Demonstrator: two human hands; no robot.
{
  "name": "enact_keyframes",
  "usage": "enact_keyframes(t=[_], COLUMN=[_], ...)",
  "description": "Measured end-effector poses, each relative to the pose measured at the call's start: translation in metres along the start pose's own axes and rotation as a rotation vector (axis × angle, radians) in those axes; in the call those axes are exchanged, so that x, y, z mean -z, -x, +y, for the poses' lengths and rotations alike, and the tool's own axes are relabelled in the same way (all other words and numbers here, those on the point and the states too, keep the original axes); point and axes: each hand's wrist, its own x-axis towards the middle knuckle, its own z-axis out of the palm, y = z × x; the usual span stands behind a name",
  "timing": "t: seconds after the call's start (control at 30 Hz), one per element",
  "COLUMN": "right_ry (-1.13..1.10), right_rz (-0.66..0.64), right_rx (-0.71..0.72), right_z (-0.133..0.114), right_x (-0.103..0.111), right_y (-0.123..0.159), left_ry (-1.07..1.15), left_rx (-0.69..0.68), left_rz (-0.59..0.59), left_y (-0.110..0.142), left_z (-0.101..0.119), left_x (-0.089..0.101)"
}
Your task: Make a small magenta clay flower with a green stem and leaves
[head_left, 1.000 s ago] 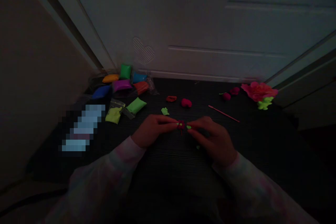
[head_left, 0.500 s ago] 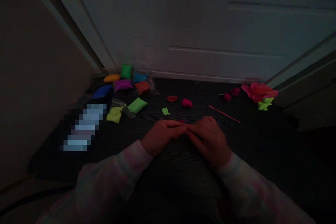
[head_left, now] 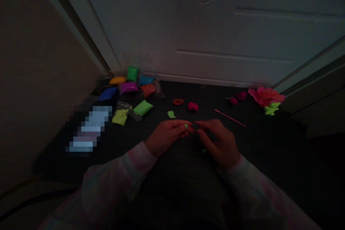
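Between the thumb and fingers of my left hand is a tiny piece of green clay. My right hand is just beside it, thumb and forefinger apart, with nothing visible between them. Another green scrap shows by the right thumb, partly hidden. Just beyond my hands lie a flat light-green clay piece, a red-orange clay piece and a pinkish-red clay lump. A thin pink stick tool rests to the right.
Several bags of coloured clay, among them a light-green pack and a purple pack, lie at the back left near a blurred bright rectangle. Dark red balls and a pink flower sit back right, before a white panel.
My hands have come apart at the fingertips, and the right thumb and forefinger have spread. The green piece in my left hand now shows. The view has shifted slightly.
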Motion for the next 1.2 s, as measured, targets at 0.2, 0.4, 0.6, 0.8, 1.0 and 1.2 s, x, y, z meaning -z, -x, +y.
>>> enact_keyframes(t=[0.2,0.4,0.6,0.8,1.0,1.2], right_ry=[-0.013,-0.025,-0.034,-0.04,-0.037,-0.001], right_rz=[0.0,0.007,0.012,-0.002,-0.201,-0.612], right_rx=[-0.009,-0.006,-0.013,-0.037,-0.117,-0.17], right_z=[0.001,0.002,0.002,0.002,0.008,0.019], right_x=[0.0,-0.001,-0.001,-0.002,0.011,0.027], right_y=[0.0,0.0,-0.001,0.0,-0.004,0.001], left_ry=[0.074,0.076,0.066,0.062,0.043,-0.012], left_rx=[-0.001,0.001,-0.017,-0.046,-0.045,-0.008], left_rz=[-0.013,0.004,0.001,0.0,-0.014,-0.028], left_y=[0.0,-0.001,-0.001,0.0,0.001,0.003], left_z=[0.001,0.001,0.002,0.002,0.002,0.005], left_x=[0.0,0.0,0.0,0.001,0.001,-0.001])
